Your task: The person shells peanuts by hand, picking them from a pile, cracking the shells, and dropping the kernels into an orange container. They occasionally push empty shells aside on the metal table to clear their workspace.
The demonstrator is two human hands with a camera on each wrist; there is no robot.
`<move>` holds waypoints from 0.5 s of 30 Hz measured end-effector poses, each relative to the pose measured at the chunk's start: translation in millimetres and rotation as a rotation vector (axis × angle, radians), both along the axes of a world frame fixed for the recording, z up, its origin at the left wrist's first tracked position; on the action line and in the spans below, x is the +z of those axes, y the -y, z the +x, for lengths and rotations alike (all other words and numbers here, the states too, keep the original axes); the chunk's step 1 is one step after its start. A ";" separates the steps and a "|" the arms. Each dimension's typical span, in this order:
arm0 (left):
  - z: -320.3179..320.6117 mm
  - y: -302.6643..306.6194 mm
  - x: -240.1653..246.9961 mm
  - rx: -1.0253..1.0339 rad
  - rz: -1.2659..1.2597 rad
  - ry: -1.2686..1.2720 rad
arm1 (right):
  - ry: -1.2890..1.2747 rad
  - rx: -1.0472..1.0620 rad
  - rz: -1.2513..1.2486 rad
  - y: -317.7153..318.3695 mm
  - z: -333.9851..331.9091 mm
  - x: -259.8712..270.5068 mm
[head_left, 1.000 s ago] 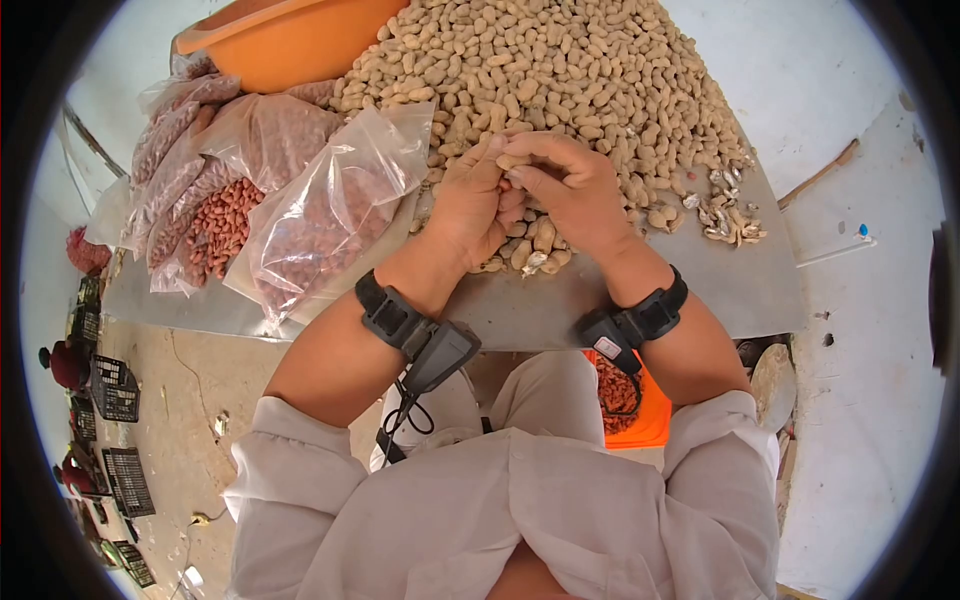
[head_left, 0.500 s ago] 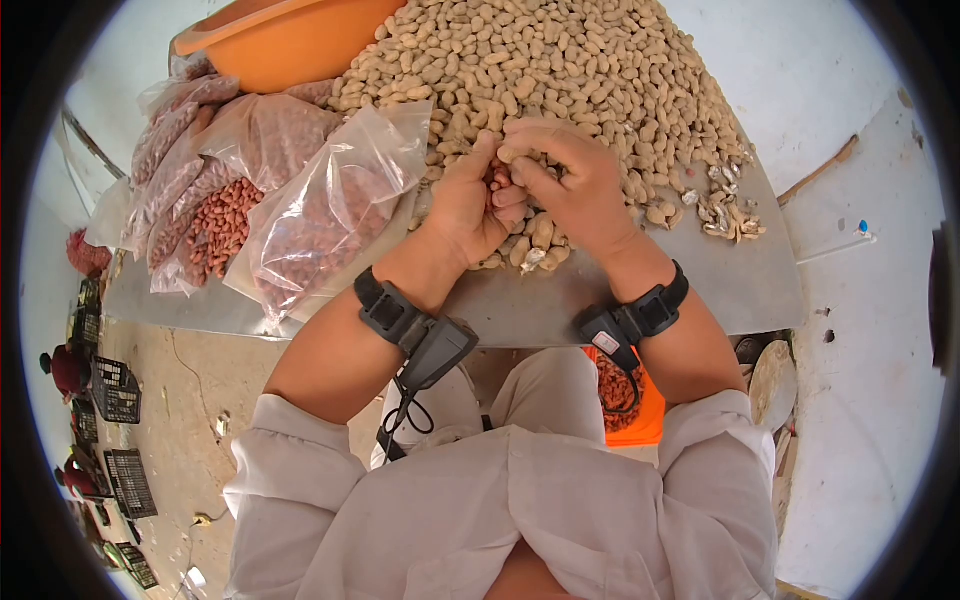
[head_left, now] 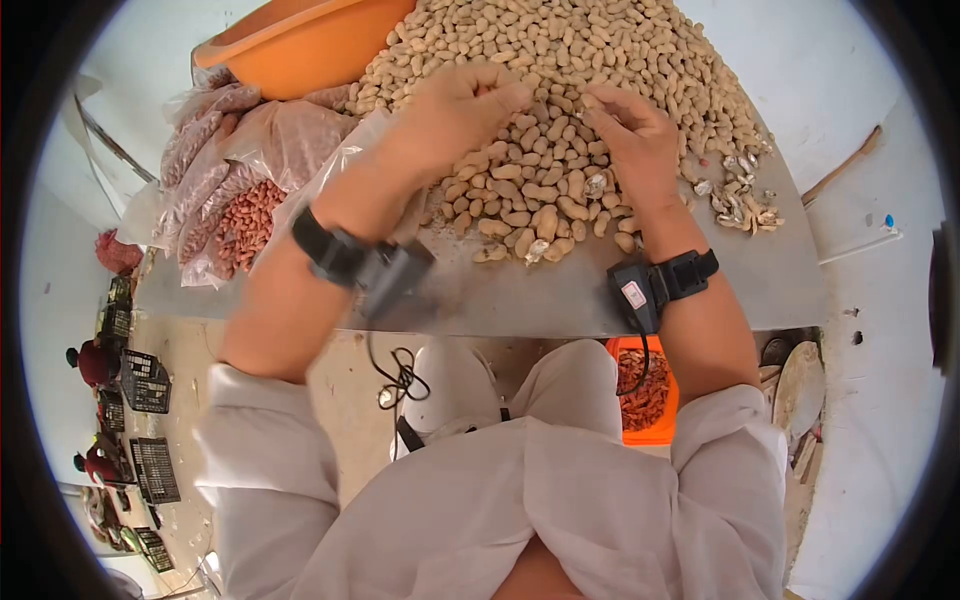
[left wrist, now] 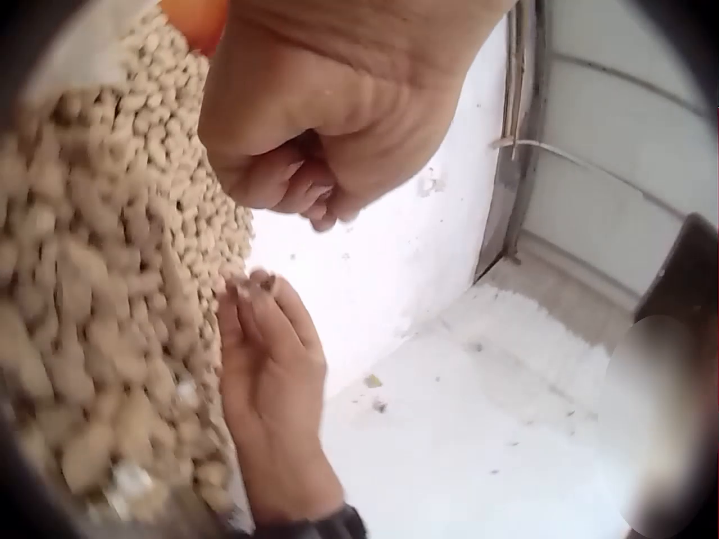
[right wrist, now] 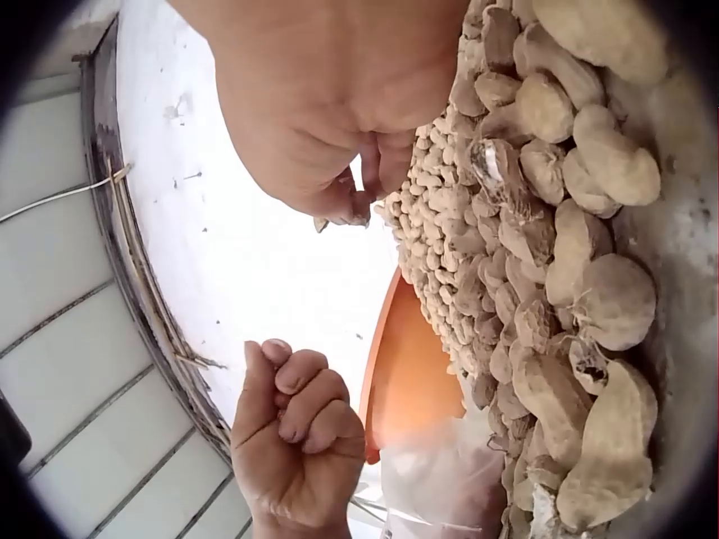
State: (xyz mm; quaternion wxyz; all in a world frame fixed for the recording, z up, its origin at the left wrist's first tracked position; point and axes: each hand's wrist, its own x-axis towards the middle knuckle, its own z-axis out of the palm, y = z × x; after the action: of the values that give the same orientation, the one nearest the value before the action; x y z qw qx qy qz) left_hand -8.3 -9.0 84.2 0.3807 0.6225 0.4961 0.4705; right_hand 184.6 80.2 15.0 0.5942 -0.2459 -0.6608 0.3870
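Observation:
Over the heap of unshelled peanuts (head_left: 540, 50), the left hand (head_left: 455, 115) is curled, thumb toward the fingertips. In the right wrist view a small reddish bit, like a kernel, shows inside this left hand (right wrist: 298, 449); the rest of its contents is hidden. Apart from it, to the right, the right hand (head_left: 645, 150) pinches a small piece of shell, also seen in the left wrist view, where the right hand (left wrist: 275, 387) has thumb and fingers together. Loose peanuts (head_left: 515, 190) lie below and between the hands on the metal table (head_left: 480, 300).
An orange basin (head_left: 300, 50) stands at the back left. Bags of red kernels (head_left: 250, 220) lie left of the heap, partly behind the left forearm. Broken shells (head_left: 745, 200) are at the right. Below the table's edge is an orange container (head_left: 650, 400) of reddish bits.
The hands were together over the near peanuts and have parted. The left moved up and left, its curled fingers closing over the kernels; the right moved right and slightly up. The view shifted slightly.

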 end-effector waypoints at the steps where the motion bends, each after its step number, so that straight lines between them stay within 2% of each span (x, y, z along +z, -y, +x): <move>1: -12.7 -10.2 5.7 -0.030 0.120 -0.300 | -0.001 0.005 0.024 0.1 -0.6 0.8; 3: -40.2 -29.7 14.4 -0.097 0.360 -0.902 | 0.004 0.006 0.062 1.9 -0.9 3.9; 6: -70.8 -42.5 16.8 -0.311 0.248 -1.483 | 0.016 -0.006 0.092 5.4 1.6 4.6; 9: -57.3 -33.6 25.9 -0.340 -0.146 -1.622 | 0.014 -0.015 0.105 0.9 2.2 1.8; 12: -41.2 -26.7 29.2 -0.356 -0.335 -1.815 | -0.005 -0.002 0.102 -1.0 2.6 1.9; 15: -45.8 -27.8 27.2 -0.357 -0.353 -1.749 | -0.014 -0.003 0.121 -0.7 3.2 2.5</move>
State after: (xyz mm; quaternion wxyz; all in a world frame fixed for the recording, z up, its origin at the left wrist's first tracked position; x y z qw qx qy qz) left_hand -54.2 18.8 111.4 0.0253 0.7576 0.5691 -0.3185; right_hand 187.8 80.9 17.6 0.6131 -0.2077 -0.6787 0.3469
